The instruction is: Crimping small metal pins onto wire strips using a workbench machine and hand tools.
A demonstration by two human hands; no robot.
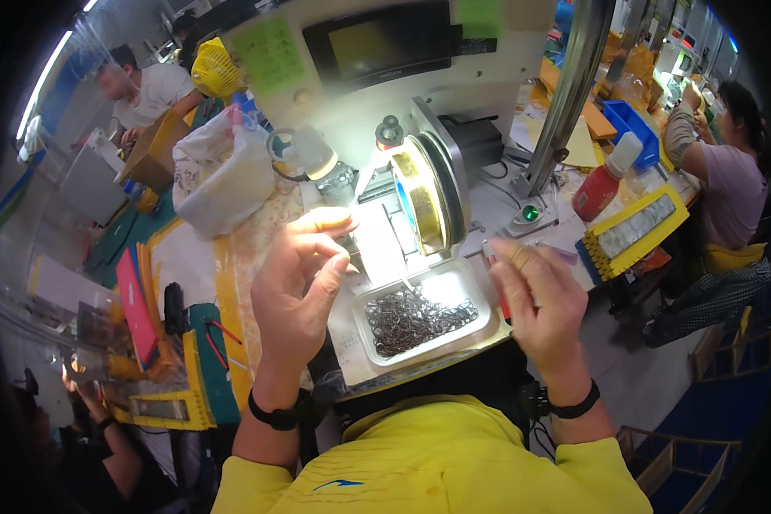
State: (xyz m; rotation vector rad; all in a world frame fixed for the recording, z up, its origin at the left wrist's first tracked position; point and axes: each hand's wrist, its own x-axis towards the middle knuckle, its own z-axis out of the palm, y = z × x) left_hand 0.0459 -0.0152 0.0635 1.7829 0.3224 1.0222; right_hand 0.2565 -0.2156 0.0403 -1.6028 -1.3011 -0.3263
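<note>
My left hand (295, 291) is raised left of the lit machine bed, its fingers curled and thumb drawn in toward them. Whatever lies at its fingertips is too small to name. My right hand (540, 300) hovers on the other side with thumb and fingers pinched, slightly blurred; what it holds, if anything, I cannot make out. Beside it a thin red-handled tool (504, 307) shows, partly hidden. Between the hands sits a white plastic tray (481, 295) with many small dark metal rings or links (415, 321). Behind it stands a gold-rimmed wheel (421, 197) on the machine.
The machine housing (505, 51) carries a dark screen (377, 43). A small lamp (310, 154) and a white bag (223, 171) are at left. At right stand a red bottle (600, 188), a green-lit button (531, 212) and a yellow-framed block (638, 231). Other people sit at nearby benches.
</note>
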